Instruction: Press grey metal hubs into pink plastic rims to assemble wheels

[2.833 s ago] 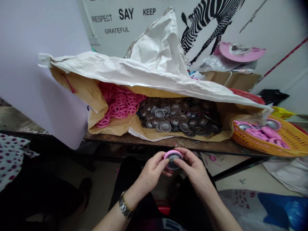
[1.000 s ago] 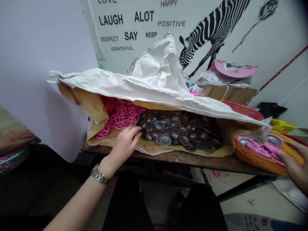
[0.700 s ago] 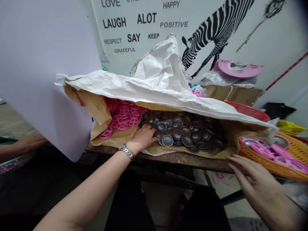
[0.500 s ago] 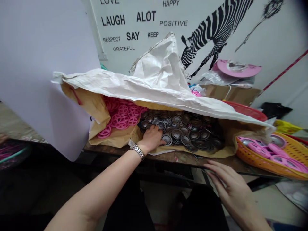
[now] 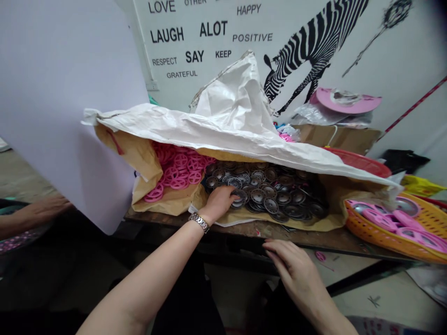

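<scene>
My left hand (image 5: 219,203), with a metal watch on its wrist, reaches into an open paper-lined sack (image 5: 153,123). Its thumb and fingers are closed on the edge of a grey wheel disc (image 5: 239,199) at the near side of a pile of dark grey wheel discs (image 5: 270,190). To the left of that pile, inside the same sack, lie pink spoked rings (image 5: 179,172). My right hand (image 5: 293,265) hovers just in front of the table edge, fingers loosely stretched and pointing left, with nothing visible in them.
An orange basket (image 5: 370,232) of pink and grey parts stands at the right. Behind it are a red basket (image 5: 363,160) and a cardboard box (image 5: 338,136). A large white panel (image 5: 80,93) leans at left; another person's hand (image 5: 45,209) shows beside it. A pink ring lies on the floor.
My left hand's fingers have closed on a grey disc, which is now tilted up. My right hand has moved left along the table edge. Another person's hand has come into view at left.
</scene>
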A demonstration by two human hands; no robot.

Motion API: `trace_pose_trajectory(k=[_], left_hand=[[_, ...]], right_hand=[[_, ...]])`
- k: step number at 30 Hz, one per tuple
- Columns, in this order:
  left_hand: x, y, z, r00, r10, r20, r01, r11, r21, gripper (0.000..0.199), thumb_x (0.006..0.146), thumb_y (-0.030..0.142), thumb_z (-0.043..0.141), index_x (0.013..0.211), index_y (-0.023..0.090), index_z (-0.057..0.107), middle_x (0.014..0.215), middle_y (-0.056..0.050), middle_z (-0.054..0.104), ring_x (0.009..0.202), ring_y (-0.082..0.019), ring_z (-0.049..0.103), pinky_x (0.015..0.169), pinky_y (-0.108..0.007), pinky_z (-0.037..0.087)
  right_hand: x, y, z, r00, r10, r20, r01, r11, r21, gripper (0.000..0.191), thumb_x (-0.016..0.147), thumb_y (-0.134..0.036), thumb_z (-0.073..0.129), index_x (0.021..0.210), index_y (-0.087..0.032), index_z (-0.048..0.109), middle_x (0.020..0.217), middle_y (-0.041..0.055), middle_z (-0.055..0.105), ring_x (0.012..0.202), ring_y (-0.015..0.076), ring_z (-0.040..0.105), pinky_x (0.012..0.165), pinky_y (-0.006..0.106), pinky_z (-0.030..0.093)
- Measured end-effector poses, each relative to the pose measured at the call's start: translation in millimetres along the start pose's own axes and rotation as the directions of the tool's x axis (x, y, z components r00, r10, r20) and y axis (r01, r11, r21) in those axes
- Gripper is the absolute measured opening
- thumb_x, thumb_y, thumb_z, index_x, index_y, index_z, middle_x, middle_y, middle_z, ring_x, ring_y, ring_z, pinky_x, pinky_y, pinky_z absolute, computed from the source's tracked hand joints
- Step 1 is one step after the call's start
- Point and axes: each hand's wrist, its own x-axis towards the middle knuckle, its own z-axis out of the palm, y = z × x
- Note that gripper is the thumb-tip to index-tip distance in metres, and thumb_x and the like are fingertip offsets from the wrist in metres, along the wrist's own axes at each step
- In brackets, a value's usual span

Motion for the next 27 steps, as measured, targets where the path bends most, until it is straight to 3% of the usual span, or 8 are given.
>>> trace_pose_trajectory(k=[4,8,12,15,18,21,27], left_hand=[[4,-10,-1.8,0.994,-0.107,0.009,0.106,0.961,-0.254,0.018,0.088,0.029,0.062,0.076,0.016,0.061,0.071,-0.004,0.063,0.072,-0.019,0.061,0.07,-0.028,0.047],[-1,-10,-1.8,0.975,-0.158,0.158,0.218,0.823,-0.524,0.024,0.095,0.034,0.05,0.087,0.013,0.06,0.065,-0.001,0.061,0.054,-0.012,0.055,0.054,-0.023,0.045],[-12,-2,0.0,0.942,-0.12,0.315,0.308,0.682,-0.663,0.037,0.09,0.049,0.059,0.089,0.012,0.061,0.067,-0.004,0.064,0.051,-0.01,0.056,0.053,-0.023,0.047],[-18,3,5.4,0.918,-0.094,0.385,0.351,0.642,-0.681,0.042,0.085,0.053,0.065,0.087,0.012,0.063,0.067,-0.004,0.064,0.051,-0.011,0.056,0.052,-0.024,0.048],[-18,3,11.7,0.915,-0.127,0.383,0.364,0.67,-0.647,0.037,0.09,0.048,0.059,0.085,0.012,0.062,0.061,-0.002,0.061,0.049,-0.012,0.056,0.049,-0.023,0.046],[-11,-4,13.8,0.933,-0.197,0.301,0.341,0.75,-0.567,0.03,0.093,0.041,0.054,0.081,0.014,0.061,0.056,0.001,0.057,0.044,-0.011,0.055,0.046,-0.021,0.043],[3,-14,4.3,0.967,-0.241,0.085,0.255,0.927,-0.275,0.017,0.091,0.031,0.057,0.092,0.015,0.065,0.057,0.001,0.059,0.048,-0.016,0.058,0.052,-0.025,0.044]], right_hand=[[10,-2,7,1.0,0.02,-0.01,-0.019,0.999,0.039,0.02,0.097,-0.026,0.05,0.108,-0.023,0.066,0.107,0.0069,0.073,0.1,0.0234,0.068,0.088,0.039,0.055],[31,-1,11,0.993,0.032,-0.116,-0.027,0.999,0.046,0.03,0.097,-0.023,0.049,0.125,-0.022,0.059,0.127,0.01,0.064,0.115,0.0234,0.063,0.096,0.038,0.053],[55,-3,16,0.971,-0.104,-0.216,0.081,0.99,-0.112,0.039,0.095,-0.017,0.049,0.133,-0.024,0.057,0.143,0.0128,0.051,0.118,0.0256,0.06,0.098,0.042,0.051],[69,-5,21,0.945,-0.227,-0.234,0.176,0.959,-0.222,0.028,0.095,-0.014,0.05,0.114,-0.023,0.069,0.133,0.0126,0.059,0.101,0.022,0.065,0.088,0.037,0.052],[75,-5,21,0.927,-0.29,-0.237,0.222,0.935,-0.276,0.025,0.095,-0.015,0.049,0.096,-0.023,0.072,0.117,0.0098,0.067,0.096,0.021,0.065,0.081,0.034,0.05],[71,-7,20,0.936,-0.273,-0.223,0.228,0.951,-0.207,0.02,0.096,-0.018,0.05,0.096,-0.021,0.07,0.103,0.0083,0.071,0.092,0.0216,0.065,0.08,0.034,0.048],[40,-19,21,0.981,-0.029,-0.192,0.052,0.992,0.117,0.013,0.097,-0.024,0.052,0.095,-0.022,0.065,0.09,0.0039,0.071,0.084,0.0186,0.066,0.078,0.03,0.049]])
